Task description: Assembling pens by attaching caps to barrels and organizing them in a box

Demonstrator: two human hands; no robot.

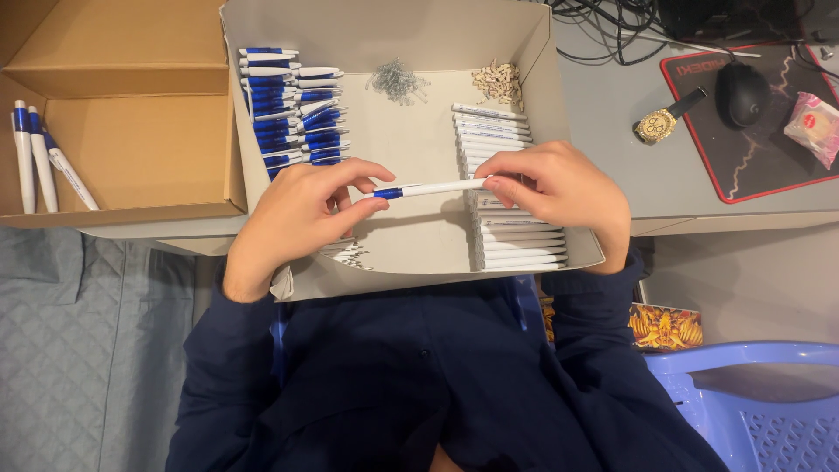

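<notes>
Left hand [297, 214] and right hand [559, 188] pinch opposite ends of pen [430, 188]; white barrels [516, 236] beneath right hand.

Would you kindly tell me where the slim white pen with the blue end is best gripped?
Probably at both ends, from either side: the white pen with the blue end lies level above the box, left hand pinching the blue end, right hand the white end.
</notes>
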